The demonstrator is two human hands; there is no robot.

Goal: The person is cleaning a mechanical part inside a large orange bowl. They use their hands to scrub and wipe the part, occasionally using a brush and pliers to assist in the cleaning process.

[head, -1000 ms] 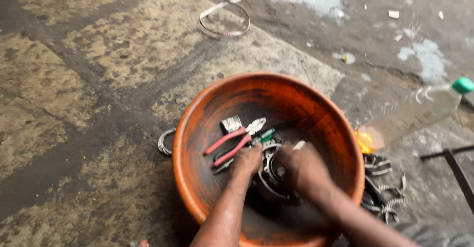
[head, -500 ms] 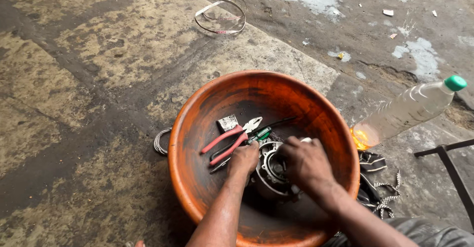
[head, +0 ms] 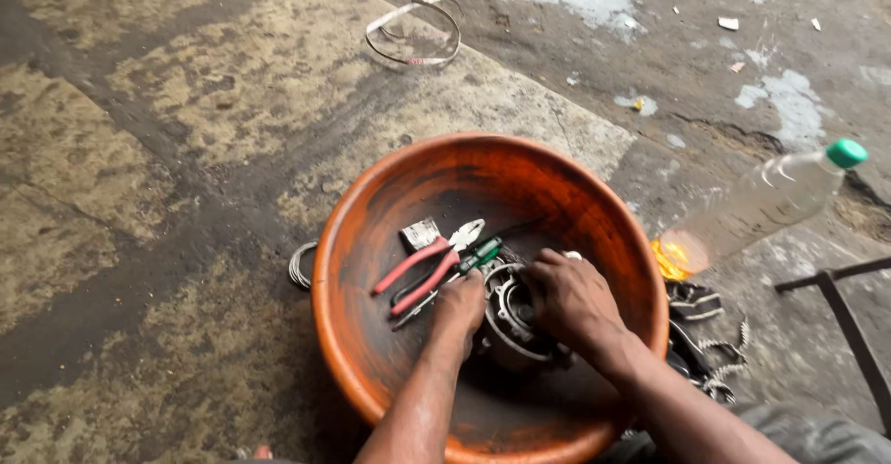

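Orange basin [head: 371, 334] holds a round metal part [head: 509, 320], gripped by both hands as before: left hand [head: 461, 302] closed on its rim, right hand [head: 568, 299] clasped over it. Pliers [head: 422, 269] lie beside the left fingers. Bottle [head: 761, 206] has shifted fully into view.

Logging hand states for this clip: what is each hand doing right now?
Left hand: closed on the round grey metal part in the orange basin.
Right hand: gripping the same part from above.
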